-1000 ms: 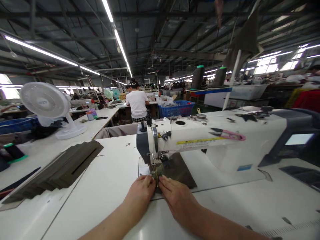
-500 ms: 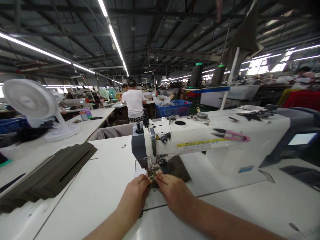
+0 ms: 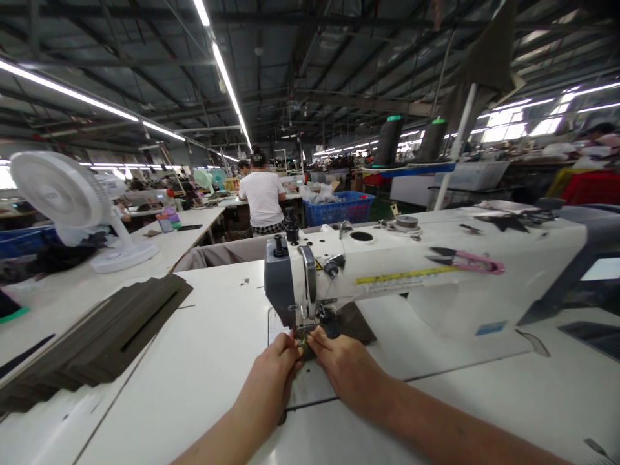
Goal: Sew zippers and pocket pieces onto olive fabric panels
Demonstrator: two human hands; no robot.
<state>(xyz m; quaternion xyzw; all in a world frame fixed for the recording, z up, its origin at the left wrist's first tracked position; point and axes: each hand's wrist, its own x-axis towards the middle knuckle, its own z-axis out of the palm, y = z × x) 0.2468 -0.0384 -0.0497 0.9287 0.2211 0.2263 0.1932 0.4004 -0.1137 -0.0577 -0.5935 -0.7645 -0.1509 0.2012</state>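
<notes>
A white sewing machine (image 3: 467, 258) with a dark grey end cover stands before me. Under its presser foot (image 3: 305, 329) lies a dark olive fabric piece (image 3: 357, 321), its far part showing behind and right of the needle area. My left hand (image 3: 274, 371) pinches the near edge of the fabric just left of the foot. On the other side, my right hand (image 3: 346, 368) has its fingers closed on the same edge, close to the foot. Both sets of fingertips nearly meet there and hide much of the edge.
Pink-handled thread snips (image 3: 467, 260) and a metal bobbin (image 3: 405, 223) rest on the machine. Stacked olive fabric pieces (image 3: 97, 342) lie at left, near a white fan (image 3: 62, 190). Beyond are a blue crate (image 3: 339, 210) and a person in a white shirt (image 3: 263, 197). Thread cones (image 3: 389, 142) stand at right.
The view has shifted so the machine sits slightly further right. Both hands stay closed at the presser foot, and the fabric has moved slightly away from me under it.
</notes>
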